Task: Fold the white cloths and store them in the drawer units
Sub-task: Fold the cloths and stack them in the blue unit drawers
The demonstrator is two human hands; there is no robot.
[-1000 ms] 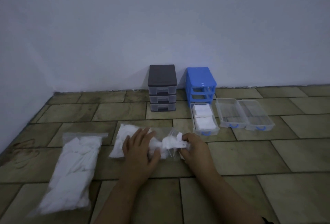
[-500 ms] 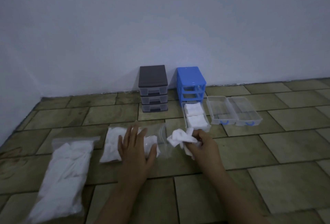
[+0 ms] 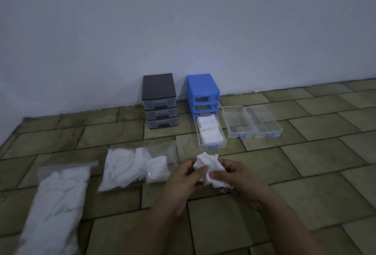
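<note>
Above the tiled floor (image 3: pixel 234 220), between both hands, a crumpled white cloth (image 3: pixel 208 166) is bunched with no clear long axis. Left hand (image 3: pixel 183 177) and right hand (image 3: pixel 237 175) pinch it, fingers curled onto it. Two clear plastic bags of white cloths lie leftward: a near bag (image 3: pixel 134 166) and a far-left bag (image 3: pixel 55 208). By the wall stand two units, a dark grey three-drawer unit (image 3: pixel 159 100) and a blue drawer frame (image 3: pixel 203 92). Three clear drawers sit out: one filled drawer (image 3: pixel 209 132), two empty drawers (image 3: pixel 251 121).

Dim, bluish, even light; soft focus throughout, blurrier and slightly warped at the edges.
</note>
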